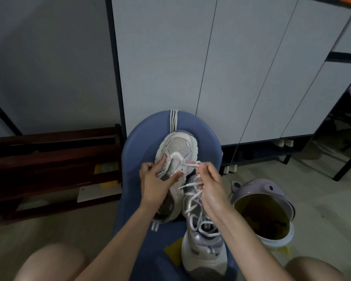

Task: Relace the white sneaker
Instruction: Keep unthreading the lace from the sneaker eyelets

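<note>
A white sneaker (175, 157) is lying on a rounded blue seat (205, 136), toe pointing away toward the cabinet (221, 67). Its toe box is open mesh, ringed by smooth, chunky panels and a thick moulded sole. The left hand (154, 183) is resting on the shoe's left side, forefinger stretched up along the upper and thumb pressing across the tongue, steadying it; those fingers are lying fairly straight and are not wrapping anything. The right hand (209, 183) is curling in on the lace (190, 164), pinching the flat white cord up by the eyelets on the right flank, with more loops of it running under the palm. Just below, a second sneaker (203, 244) is lying heel toward the camera, glossy silver-grey overlays catching the light, its own loose loops of lace sprawling over the tongue. Three pale cords are running up over the seat's far rim. To the right, on the pale tiled floor (322, 199), a lilac round bin (265, 209) with small ears and dot eyes is tipping its dark, yellow-lined mouth toward us. To the left, a dark wooden rack (49, 159) with slatted rails is standing against the grey wall. Bare knees are framing the bottom corners.
</note>
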